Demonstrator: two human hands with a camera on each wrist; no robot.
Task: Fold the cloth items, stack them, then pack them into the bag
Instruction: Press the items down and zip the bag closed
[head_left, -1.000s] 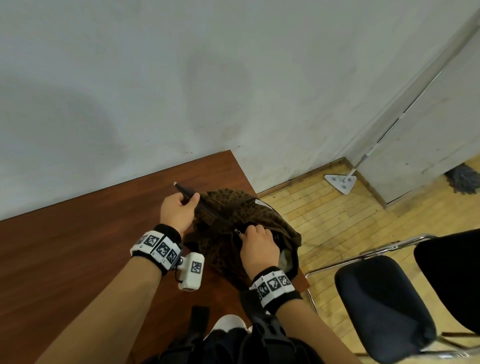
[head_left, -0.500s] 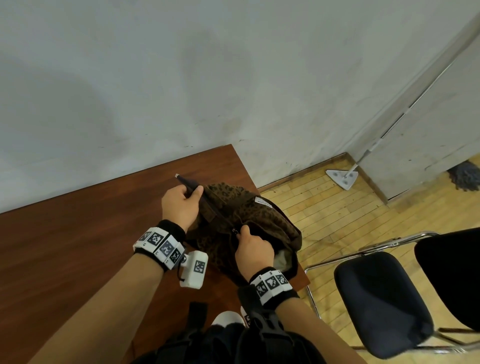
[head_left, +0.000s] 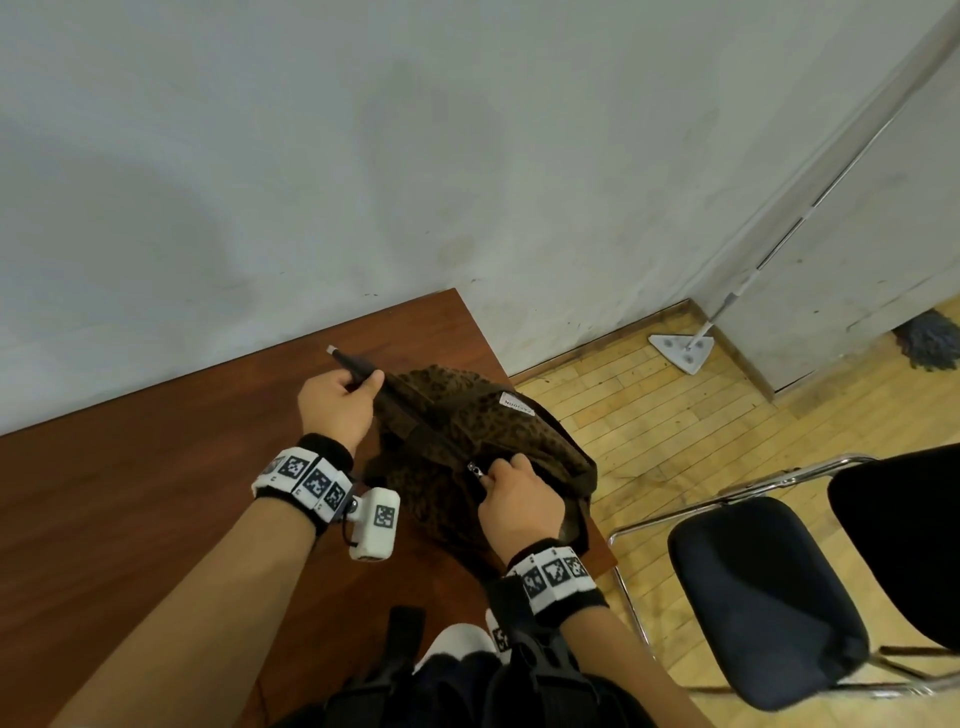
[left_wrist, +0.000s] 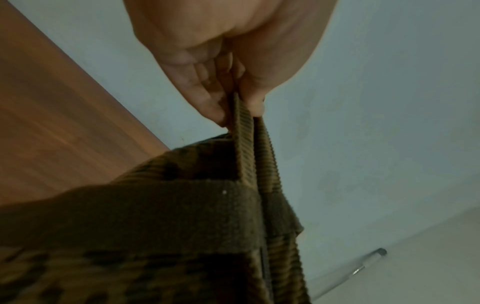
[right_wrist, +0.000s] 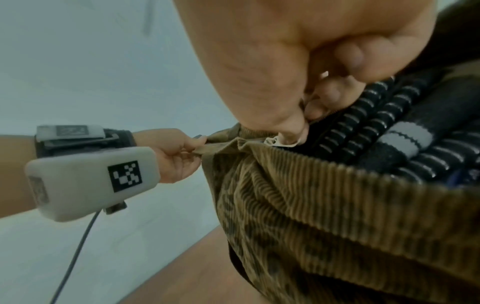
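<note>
A leopard-print corduroy bag (head_left: 519, 431) lies on the right corner of the brown table (head_left: 156, 519). My left hand (head_left: 363, 382) grips the dark tab at the zip's far end and holds it taut; the left wrist view shows the left hand (left_wrist: 241, 115) pinching the ribbed tab (left_wrist: 244, 144). My right hand (head_left: 491, 470) pinches the zipper pull (head_left: 475, 472) midway along the bag's top. In the right wrist view the zipper pull (right_wrist: 275, 142) sits at the mouth of the bag (right_wrist: 311, 205), and black striped folded cloth (right_wrist: 389, 127) shows inside it.
The bag sits close to the table's right edge. A black padded chair (head_left: 763, 587) with a metal frame stands just right of the table. A flat mop (head_left: 680, 351) leans in the far corner of the wooden floor. The wall runs along the table's back.
My left hand has drawn the zip's end tab slightly to the left, stretching the bag's top. My right hand stays on the zipper pull and has hardly moved.
</note>
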